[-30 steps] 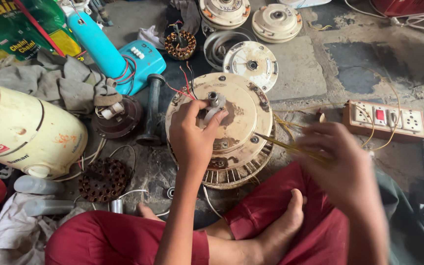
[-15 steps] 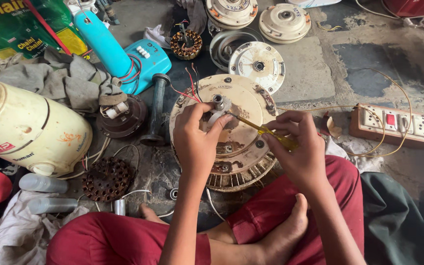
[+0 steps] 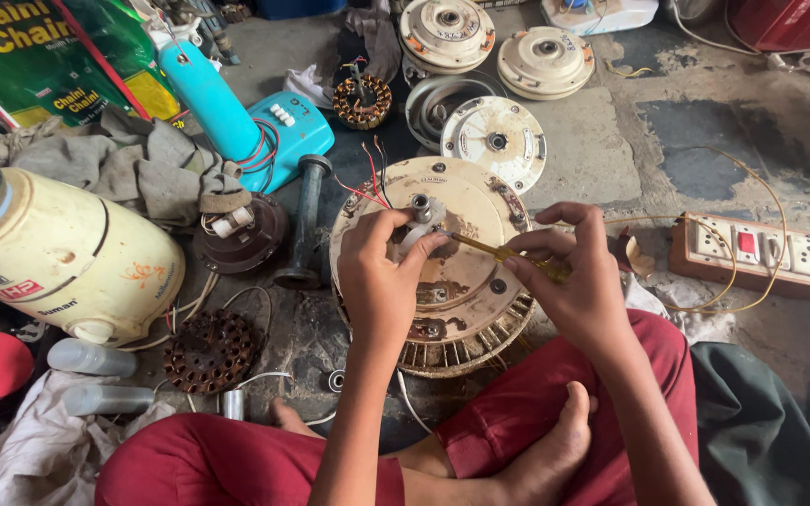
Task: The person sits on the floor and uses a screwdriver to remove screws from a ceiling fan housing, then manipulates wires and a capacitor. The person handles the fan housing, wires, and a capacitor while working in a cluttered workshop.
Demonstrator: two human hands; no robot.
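At the far left lies a cream mixer body (image 3: 58,258) on its side, with a crumpled grey cloth (image 3: 142,169) behind it and a rusty stator core (image 3: 208,351) on the floor in front. Next come a turquoise appliance (image 3: 236,117) and a dark metal shaft (image 3: 307,220). In the middle sits the cream fan motor housing (image 3: 442,272), flat on the floor just beyond the person's crossed legs in red trousers. The left hand (image 3: 382,276) pinches a small part at the housing's central hub, fingers closed on it. The right hand (image 3: 578,281) grips a yellow-handled screwdriver (image 3: 503,253), its tip pointing at the hub beside the left fingers. Behind lie more round motor covers (image 3: 494,141). At the right rests a brown switchboard with sockets (image 3: 752,253)
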